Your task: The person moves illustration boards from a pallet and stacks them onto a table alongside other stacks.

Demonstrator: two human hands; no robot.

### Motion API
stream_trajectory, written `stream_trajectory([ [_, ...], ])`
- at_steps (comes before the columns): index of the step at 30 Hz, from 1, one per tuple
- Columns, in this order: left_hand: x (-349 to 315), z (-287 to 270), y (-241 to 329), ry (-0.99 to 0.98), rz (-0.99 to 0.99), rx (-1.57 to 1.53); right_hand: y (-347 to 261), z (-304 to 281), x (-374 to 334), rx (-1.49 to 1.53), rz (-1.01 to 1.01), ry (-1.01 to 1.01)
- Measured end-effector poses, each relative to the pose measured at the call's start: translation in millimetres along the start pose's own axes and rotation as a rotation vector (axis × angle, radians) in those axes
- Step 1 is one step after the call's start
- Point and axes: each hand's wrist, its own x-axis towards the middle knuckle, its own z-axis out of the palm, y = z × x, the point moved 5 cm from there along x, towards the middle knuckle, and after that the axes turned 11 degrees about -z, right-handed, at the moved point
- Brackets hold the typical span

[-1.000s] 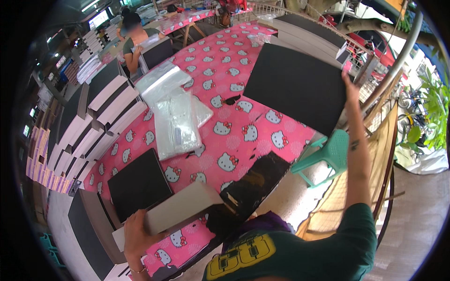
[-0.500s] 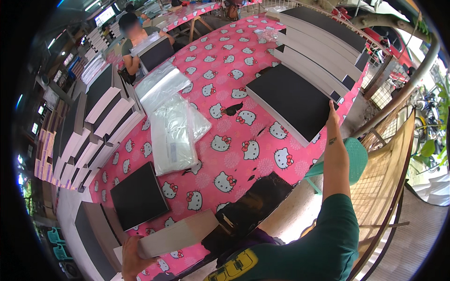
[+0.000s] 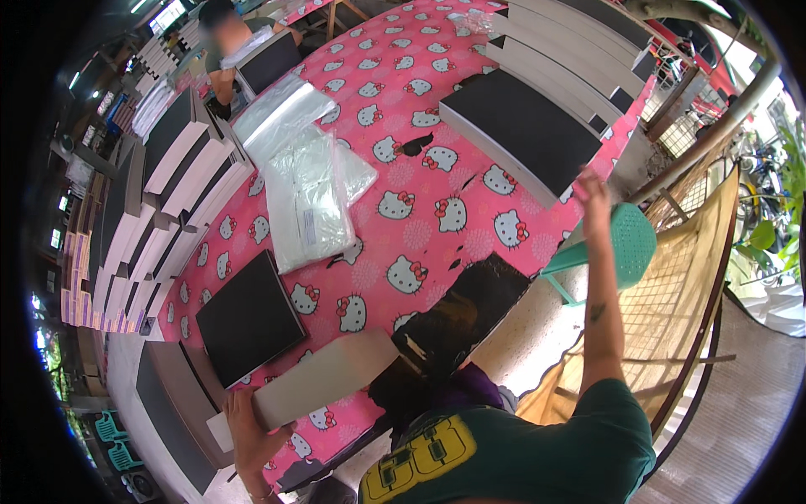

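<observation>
At the lower left, my left hand point(image 3: 252, 433) is closed around the near end of a long pale grey box-like piece point(image 3: 323, 378), which lies tilted along the table's near edge. Its far end meets a worn black panel point(image 3: 462, 315) with scuffed patches. My right hand point(image 3: 594, 202), slightly blurred, is held out at the right with its fingers apart and nothing in it. It is just off the near right corner of a flat black-topped box point(image 3: 520, 126) with pale sides. Beyond my left hand lies a black flat box point(image 3: 252, 319), beside a grey-brown open box part point(image 3: 180, 403).
Clear plastic sleeves point(image 3: 306, 202) lie mid-table on the pink patterned cover point(image 3: 403, 244). Black-and-white boxes point(image 3: 180, 181) are stacked at the left, more point(image 3: 571, 59) at the far right. A green stool point(image 3: 630, 248) stands by the right edge. Another person point(image 3: 231, 46) works across the table.
My right hand has come away from the black-topped box's corner, back toward me. My left hand keeps its hold on the pale piece, which has turned slightly. The whole view has shifted a little.
</observation>
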Motion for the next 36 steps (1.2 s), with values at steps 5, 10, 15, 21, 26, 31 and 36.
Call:
stream_trajectory([
  [5, -6, 5, 3, 0.152, 0.122, 0.037, -34, 114, -209, 0.030, 0.016, -0.367],
  [10, -9, 3, 3, 0.192, 0.193, 0.033, -32, 114, -156, -0.690, -0.523, -0.215],
  [15, -6, 7, -4, 0.183, 0.187, 0.033, -10, 104, 4, -1.250, -0.679, -0.288],
  [21, -5, 12, -9, 0.165, 0.153, 0.012, 27, 114, 51, -1.413, -0.421, -0.709],
  [26, -3, 16, -16, 0.081, 0.106, 0.024, 31, 115, 70, -1.369, -0.507, -0.889],
  [31, 4, 19, -15, 0.073, 0.074, 0.005, 26, 109, 91, -1.371, -0.512, -0.992],
  [36, 4, 20, -20, 0.058, 0.043, 0.004, 27, 111, 99, -1.342, -0.492, -1.056],
])
